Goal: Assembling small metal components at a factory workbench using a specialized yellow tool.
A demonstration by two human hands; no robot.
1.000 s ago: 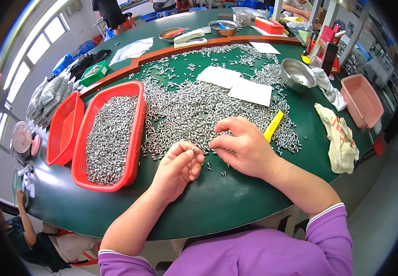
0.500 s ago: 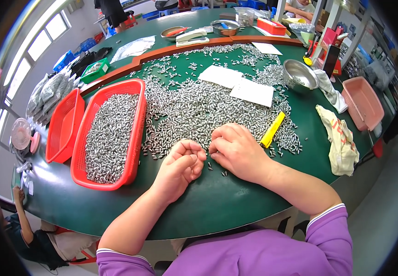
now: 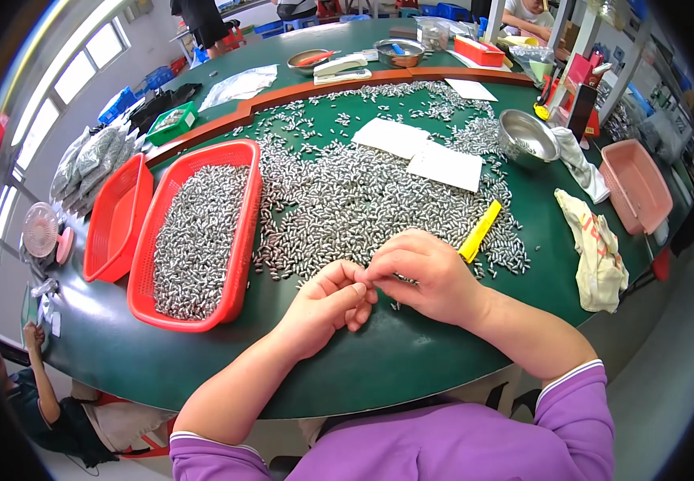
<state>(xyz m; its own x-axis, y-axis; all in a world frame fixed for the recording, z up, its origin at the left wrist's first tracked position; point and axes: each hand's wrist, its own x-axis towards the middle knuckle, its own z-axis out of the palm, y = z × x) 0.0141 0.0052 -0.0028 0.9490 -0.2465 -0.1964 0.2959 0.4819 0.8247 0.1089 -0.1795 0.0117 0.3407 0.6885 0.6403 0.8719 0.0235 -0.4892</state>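
Observation:
Small silver bullet-shaped metal pieces (image 3: 323, 200) lie in a broad spread on the green table (image 3: 363, 361). At the near edge of that spread, my left hand (image 3: 327, 305) is turned partly palm up, its fingers curled in and thumb bent over them. My right hand (image 3: 427, 276) meets it from the right, thumb and fingers pinched together at the left fingertips. Whatever lies between the fingers is hidden. A loose piece or so rests just under the right hand. To the left, a red plastic basket (image 3: 252, 208) holds many of the same pieces.
White papers (image 3: 445, 166) and a yellow strip-like tool (image 3: 481, 231) lie on the pieces. A steel bowl (image 3: 528, 136), cream cloth (image 3: 591, 256) and pink basket (image 3: 638, 184) stand right. An empty red tray (image 3: 119, 224) is left. A wooden rail (image 3: 299, 82) borders the back; other people sit beyond.
My right hand has come left and nearer, its fingertips now touching those of my left hand. The left hand has shifted slightly right. The whole view has moved a little.

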